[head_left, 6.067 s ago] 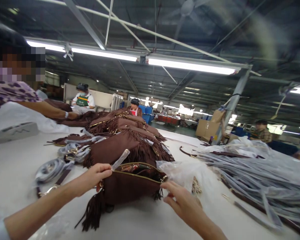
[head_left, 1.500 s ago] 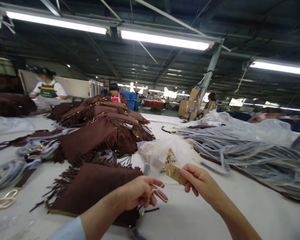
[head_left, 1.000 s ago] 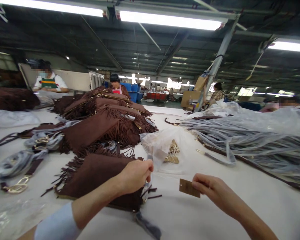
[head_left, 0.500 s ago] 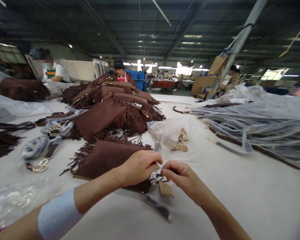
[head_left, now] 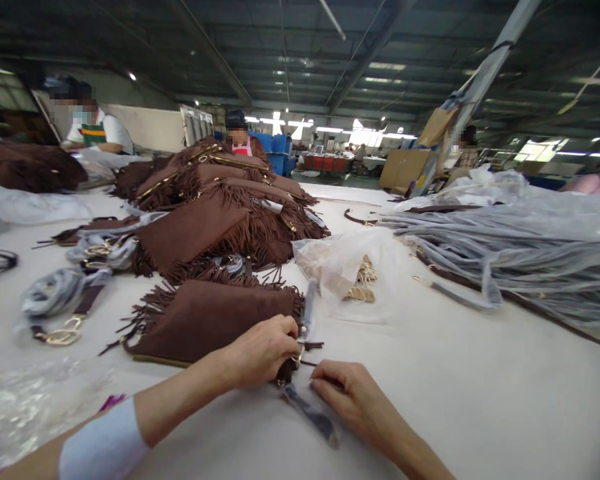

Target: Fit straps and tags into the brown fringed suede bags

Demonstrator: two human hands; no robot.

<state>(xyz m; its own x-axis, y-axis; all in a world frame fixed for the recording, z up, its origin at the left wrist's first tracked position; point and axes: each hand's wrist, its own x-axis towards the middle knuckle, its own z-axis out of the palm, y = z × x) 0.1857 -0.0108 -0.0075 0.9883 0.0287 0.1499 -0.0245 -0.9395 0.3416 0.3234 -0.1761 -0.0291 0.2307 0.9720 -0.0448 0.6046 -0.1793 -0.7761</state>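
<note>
Fringed brown suede bag (head_left: 215, 320) lies flat before us, long axis running left to right, its near right corner at our fingertips. Our left hand (head_left: 260, 350) pinches that corner's hardware; our right hand (head_left: 347, 393) grips the wrapped strap end (head_left: 307, 410) just beside it.

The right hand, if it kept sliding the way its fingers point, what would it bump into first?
Probably the left hand, gripping the corner of the brown fringed bag. The right hand points left towards it, with a wrapped strap just beside its fingertips.
</note>
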